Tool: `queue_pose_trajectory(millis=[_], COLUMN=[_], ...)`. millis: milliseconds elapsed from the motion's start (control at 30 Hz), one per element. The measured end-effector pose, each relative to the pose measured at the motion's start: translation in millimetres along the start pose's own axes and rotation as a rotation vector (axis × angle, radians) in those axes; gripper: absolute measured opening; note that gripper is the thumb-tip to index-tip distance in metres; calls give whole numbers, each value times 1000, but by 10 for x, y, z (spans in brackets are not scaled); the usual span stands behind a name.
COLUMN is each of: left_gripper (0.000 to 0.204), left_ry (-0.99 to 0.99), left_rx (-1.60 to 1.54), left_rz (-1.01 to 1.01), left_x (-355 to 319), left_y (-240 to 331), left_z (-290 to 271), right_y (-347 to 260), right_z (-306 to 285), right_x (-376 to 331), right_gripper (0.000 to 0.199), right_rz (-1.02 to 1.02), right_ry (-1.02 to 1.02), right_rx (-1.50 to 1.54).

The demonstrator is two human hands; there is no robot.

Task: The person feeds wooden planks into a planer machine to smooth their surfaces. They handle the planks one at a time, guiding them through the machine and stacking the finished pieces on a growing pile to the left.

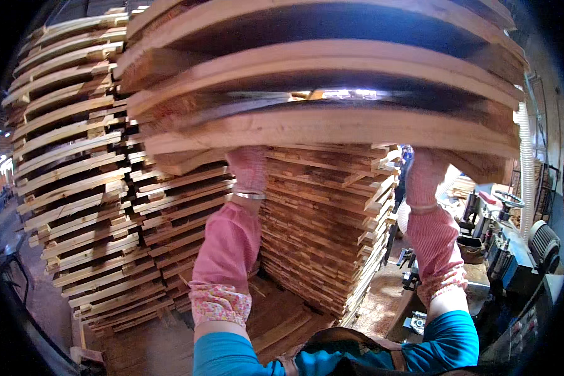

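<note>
Raised in front of me is a stack of wooden pallets [323, 128], its pale boards layered with dark gaps between them. My left hand [249, 168], in a pink glove, reaches up under the left part of the lowest board. Under the right part of that same board is my right hand [423, 174], gloved alike. Both hands grip the lowest pallet from beneath, with the fingers mostly hidden by the wood. Pink sleeve covers run down both forearms, and a metal band circles my left wrist.
A tall stack of pallets [75, 182] rises on the left. Beyond my arms stands a dense pile of boards [313, 225] above a wooden floor [263, 313]. On the right are a machine with a handwheel [509, 199], a motor [543, 244] and a white ribbed hose [525, 156].
</note>
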State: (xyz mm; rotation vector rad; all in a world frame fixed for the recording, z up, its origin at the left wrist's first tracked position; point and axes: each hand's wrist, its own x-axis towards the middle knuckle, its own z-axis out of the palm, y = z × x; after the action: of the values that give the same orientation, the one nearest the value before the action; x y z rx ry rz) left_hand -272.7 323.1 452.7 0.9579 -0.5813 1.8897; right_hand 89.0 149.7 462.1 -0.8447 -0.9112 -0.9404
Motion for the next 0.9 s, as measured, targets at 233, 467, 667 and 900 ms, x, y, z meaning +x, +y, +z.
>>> queue_pose_trajectory(millis=[233, 467, 667, 900], left_gripper=[58, 56, 55, 54], left_ry=[-118, 36, 106, 155], left_rx=[-338, -134, -56, 55], left_rz=[-282, -403, -465, -517], left_x=[-353, -811, -1416, -1900], left_y=[103, 670, 851, 1042], left_z=[-551, -247, -167, -200], right_y=[-562, -997, -1116, -929], right_z=[-866, -1821, -2607, -3193], right_x=[-299, -501, -831, -1177], right_gripper=[41, 42, 43, 44], right_rz=[-101, -47, 34, 135], right_ry=[21, -12, -58, -143], right_rx=[-238, -344, -439, -513])
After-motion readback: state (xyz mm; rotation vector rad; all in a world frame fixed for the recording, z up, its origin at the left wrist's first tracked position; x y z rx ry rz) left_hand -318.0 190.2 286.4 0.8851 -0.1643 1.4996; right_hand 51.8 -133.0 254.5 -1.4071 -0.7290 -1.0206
